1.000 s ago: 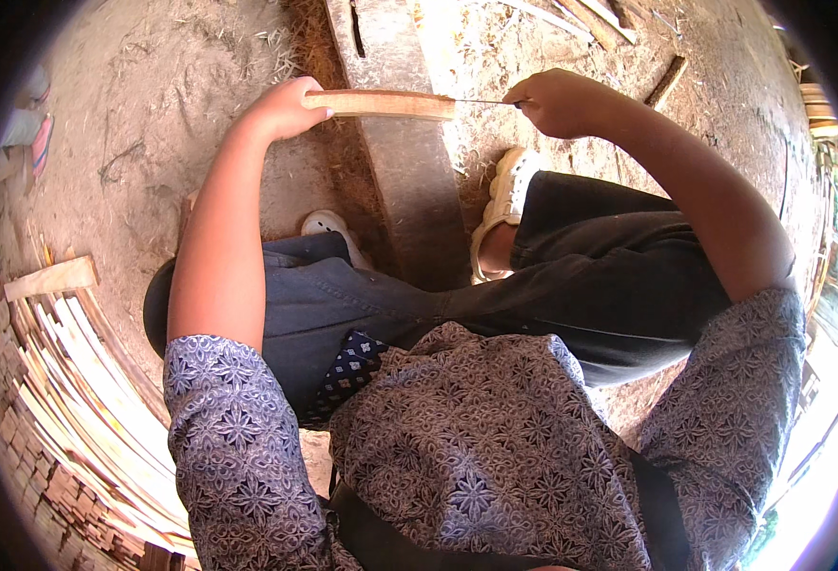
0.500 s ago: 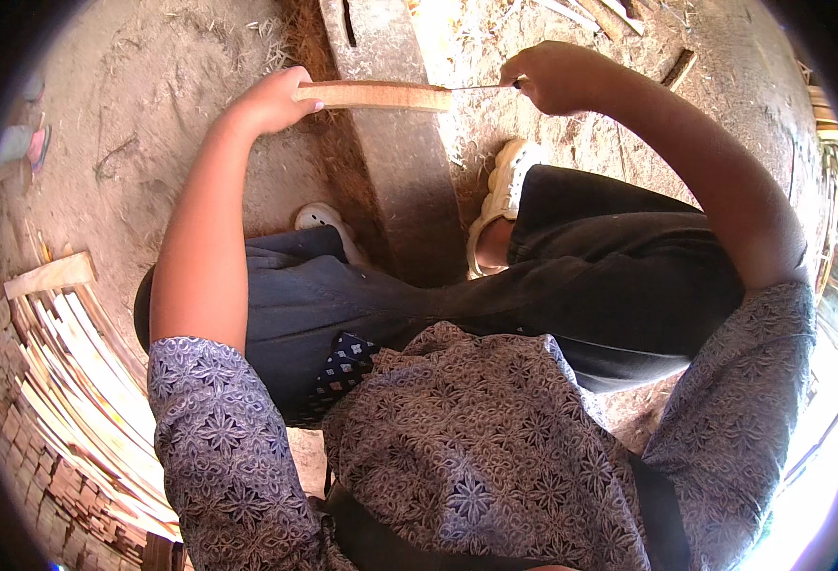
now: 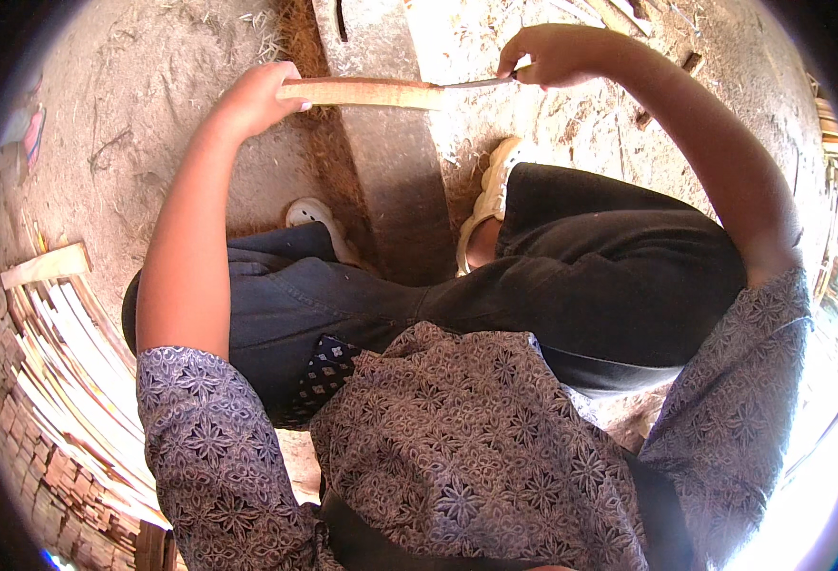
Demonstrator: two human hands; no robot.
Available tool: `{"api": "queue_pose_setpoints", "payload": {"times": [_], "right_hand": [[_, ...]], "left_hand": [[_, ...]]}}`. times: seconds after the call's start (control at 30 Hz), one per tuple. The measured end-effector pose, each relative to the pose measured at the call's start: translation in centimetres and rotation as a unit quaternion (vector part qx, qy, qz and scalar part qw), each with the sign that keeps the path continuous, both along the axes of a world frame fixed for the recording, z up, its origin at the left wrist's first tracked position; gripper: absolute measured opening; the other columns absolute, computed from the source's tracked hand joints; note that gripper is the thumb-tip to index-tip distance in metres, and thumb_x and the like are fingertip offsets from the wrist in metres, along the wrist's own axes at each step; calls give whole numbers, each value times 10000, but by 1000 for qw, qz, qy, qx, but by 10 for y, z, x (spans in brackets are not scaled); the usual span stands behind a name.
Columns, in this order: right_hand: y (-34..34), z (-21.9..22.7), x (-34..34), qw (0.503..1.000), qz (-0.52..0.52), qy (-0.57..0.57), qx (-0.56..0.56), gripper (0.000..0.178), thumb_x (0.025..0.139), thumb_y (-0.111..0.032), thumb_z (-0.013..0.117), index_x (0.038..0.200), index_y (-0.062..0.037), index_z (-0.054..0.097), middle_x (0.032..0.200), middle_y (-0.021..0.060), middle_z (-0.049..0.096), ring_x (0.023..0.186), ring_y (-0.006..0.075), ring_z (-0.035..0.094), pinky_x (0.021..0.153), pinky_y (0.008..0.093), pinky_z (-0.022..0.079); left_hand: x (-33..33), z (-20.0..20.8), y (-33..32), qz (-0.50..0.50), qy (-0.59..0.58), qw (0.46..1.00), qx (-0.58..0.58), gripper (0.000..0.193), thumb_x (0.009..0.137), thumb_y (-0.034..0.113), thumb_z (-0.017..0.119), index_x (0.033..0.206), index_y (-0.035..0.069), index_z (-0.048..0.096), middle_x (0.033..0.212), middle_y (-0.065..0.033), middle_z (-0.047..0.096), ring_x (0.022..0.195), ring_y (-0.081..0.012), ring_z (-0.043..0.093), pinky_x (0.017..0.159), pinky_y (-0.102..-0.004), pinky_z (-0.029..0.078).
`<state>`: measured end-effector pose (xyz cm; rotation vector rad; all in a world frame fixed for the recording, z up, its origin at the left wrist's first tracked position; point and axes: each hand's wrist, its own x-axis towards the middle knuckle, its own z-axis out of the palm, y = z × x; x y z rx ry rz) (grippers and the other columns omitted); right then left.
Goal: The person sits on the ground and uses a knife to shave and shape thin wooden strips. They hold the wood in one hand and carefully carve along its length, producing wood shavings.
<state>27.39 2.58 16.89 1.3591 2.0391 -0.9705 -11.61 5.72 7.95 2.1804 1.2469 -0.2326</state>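
Observation:
My left hand (image 3: 262,95) is closed around the left end of a pale, slightly curved wooden strip (image 3: 366,93). The strip lies crosswise over a long wooden plank (image 3: 395,167), and whether it rests on the plank cannot be told. Over on the right, my right hand (image 3: 560,57) grips the handle of a thin-bladed knife (image 3: 479,84). The blade points left and meets the strip's right end. Most of the handle is hidden by my fingers.
Pale shoes (image 3: 495,181) on my feet flank the plank. Long split strips and stacked short pieces (image 3: 86,381) lie at the lower left. Wood scraps (image 3: 619,17) are scattered on the dirt floor at the upper right. Part of another person (image 3: 29,133) shows at the far left.
My right hand has shifted slightly up, and more of the knife blade shows. The left hand and the strip have moved a little to the left and up in view.

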Motion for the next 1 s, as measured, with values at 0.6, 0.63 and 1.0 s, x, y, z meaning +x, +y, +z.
{"api": "queue_pose_setpoints", "payload": {"times": [0.6,0.63,1.0], "right_hand": [[-12,-1,21,992,47,86,79,304,1020,-158,581,1294,-82,687,1206,154,717,1089,268,690,978,413,530],[-12,1,19,994,41,75,68,303,1022,-158,581,1296,-84,687,1221,155,714,1130,276,677,1001,415,519],[-30,1,17,994,-89,66,-14,297,1034,-181,575,1284,-65,684,1076,152,724,834,219,680,779,402,556]], "left_hand": [[-17,-23,-3,-48,-25,997,-50,332,959,189,681,1235,15,615,1079,-214,686,1047,-370,661,921,-438,508],[-16,-23,-4,-51,-28,997,-44,332,958,187,683,1234,14,619,1077,-213,689,1045,-366,663,919,-436,509],[-10,-10,-7,-72,-37,996,-29,310,946,150,695,1228,30,647,1055,-204,702,1012,-360,680,897,-424,522]]}}
